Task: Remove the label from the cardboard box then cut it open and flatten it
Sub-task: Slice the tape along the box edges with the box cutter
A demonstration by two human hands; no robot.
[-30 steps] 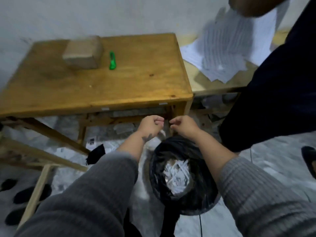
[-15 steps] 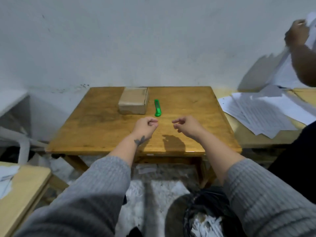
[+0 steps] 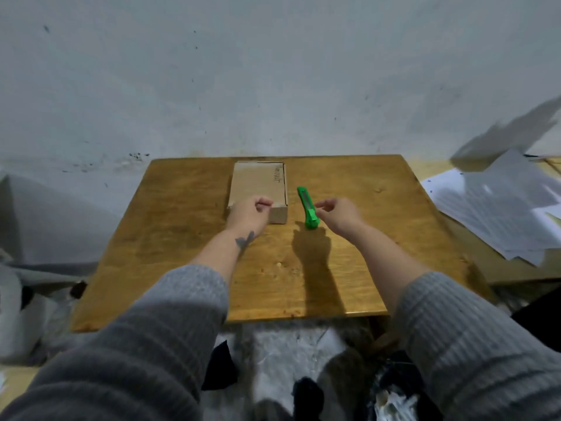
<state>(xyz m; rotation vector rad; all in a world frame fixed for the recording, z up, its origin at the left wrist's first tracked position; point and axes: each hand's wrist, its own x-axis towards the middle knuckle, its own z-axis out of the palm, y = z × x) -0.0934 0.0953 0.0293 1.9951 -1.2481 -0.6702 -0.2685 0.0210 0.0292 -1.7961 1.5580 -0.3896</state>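
A small closed cardboard box (image 3: 259, 183) lies at the back middle of the wooden table (image 3: 182, 238), its top plain brown with a small dark print near the right edge. A green utility knife (image 3: 307, 208) lies just right of it, pointing away from me. My left hand (image 3: 250, 212) hovers over the box's near end, fingers curled into a loose fist with nothing in it. My right hand (image 3: 337, 215) hangs beside the knife's near end, fingers loosely apart and empty. Whether either hand touches anything is unclear.
A loose heap of printed paper sheets (image 3: 498, 208) covers a second table to the right. A black bin bag with shredded paper (image 3: 391, 399) stands on the floor by my right arm. The wall (image 3: 273, 86) rises right behind the table.
The view has lifted from the bin on the floor to the tabletop. Both hands have moved forward, from over the bin to the box and the knife.
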